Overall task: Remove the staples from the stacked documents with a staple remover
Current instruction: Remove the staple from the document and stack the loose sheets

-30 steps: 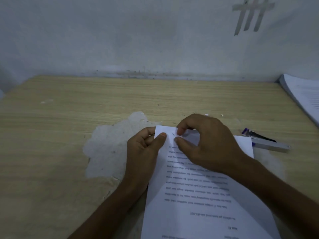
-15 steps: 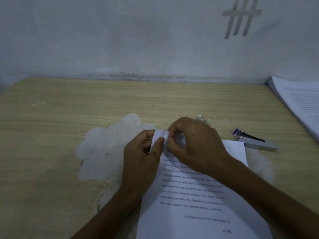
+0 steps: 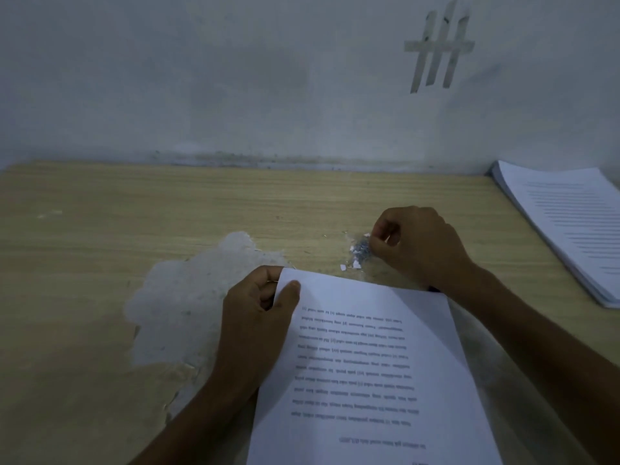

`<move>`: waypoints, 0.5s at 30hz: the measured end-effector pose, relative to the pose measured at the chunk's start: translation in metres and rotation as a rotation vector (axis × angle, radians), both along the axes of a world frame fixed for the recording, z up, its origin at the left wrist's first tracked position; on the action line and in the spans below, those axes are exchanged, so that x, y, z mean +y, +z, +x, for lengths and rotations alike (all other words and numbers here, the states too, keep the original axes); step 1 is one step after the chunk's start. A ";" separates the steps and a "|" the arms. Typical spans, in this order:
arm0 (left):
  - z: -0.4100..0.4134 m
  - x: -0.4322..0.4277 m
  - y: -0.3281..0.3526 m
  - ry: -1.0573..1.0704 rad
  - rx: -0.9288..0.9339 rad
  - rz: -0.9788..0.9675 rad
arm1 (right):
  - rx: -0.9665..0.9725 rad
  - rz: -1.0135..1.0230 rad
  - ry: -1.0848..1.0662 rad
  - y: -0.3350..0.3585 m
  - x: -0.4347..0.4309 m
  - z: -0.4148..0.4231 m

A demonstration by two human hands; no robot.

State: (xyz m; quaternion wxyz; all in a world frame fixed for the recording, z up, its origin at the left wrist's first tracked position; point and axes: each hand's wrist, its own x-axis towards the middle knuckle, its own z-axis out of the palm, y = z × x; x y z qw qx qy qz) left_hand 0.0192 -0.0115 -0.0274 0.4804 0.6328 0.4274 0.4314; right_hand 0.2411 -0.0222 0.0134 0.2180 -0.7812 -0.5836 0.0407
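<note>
The document [image 3: 369, 364] lies on the counter [image 3: 134, 213]. The left hand [image 3: 258, 317] pinches its far left corner, thumb on top. Just beyond the document's far edge is a small pile of staples [image 3: 360, 251]. The right hand [image 3: 419, 243] is at it with curled fingers, but I cannot tell if its grip pinches anything.

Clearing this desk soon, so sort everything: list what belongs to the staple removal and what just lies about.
Job: document, pinched by left hand; staple pile by right hand; paper stack, probably waiting.
Lying about: tape strips on wall; worn patch on table.
</note>
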 end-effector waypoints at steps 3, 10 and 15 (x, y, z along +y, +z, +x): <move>-0.001 0.002 -0.001 0.001 -0.009 -0.012 | -0.028 -0.023 0.004 -0.002 0.001 0.002; 0.000 0.003 0.000 -0.005 -0.014 -0.026 | -0.046 -0.020 0.022 -0.002 0.003 0.006; 0.000 0.002 0.000 -0.003 -0.032 -0.025 | -0.054 -0.011 0.042 0.000 0.003 0.006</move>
